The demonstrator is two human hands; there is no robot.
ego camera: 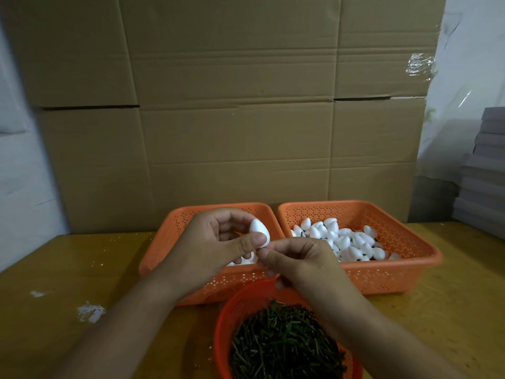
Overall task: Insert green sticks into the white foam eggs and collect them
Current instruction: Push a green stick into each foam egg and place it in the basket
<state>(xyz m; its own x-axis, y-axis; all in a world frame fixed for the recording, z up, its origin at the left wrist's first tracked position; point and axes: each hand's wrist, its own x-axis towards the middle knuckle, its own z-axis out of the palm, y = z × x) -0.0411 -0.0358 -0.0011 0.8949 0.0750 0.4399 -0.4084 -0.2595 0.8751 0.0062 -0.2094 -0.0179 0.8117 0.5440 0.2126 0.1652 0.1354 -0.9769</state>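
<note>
Nearest, the round basket (226,321) is holding green sticks (284,343). Above it, the right hand (303,265) is pinching closed (its stick hidden) beneath the foam egg (259,233) the left hand (216,247) is gripping; insertion seems underway, needing a straight push. Beyond, the right basket (396,239) is collecting finished eggs (347,239).

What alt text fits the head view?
The left hand pinches a white foam egg against the right hand, above two orange perforated plastic baskets of eggs and a round red basket of green sticks.

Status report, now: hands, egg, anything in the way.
Left hand pinches a white foam egg above the left basket. Right hand pinched shut at egg's base; stick not visible. Nothing blocking.
</note>
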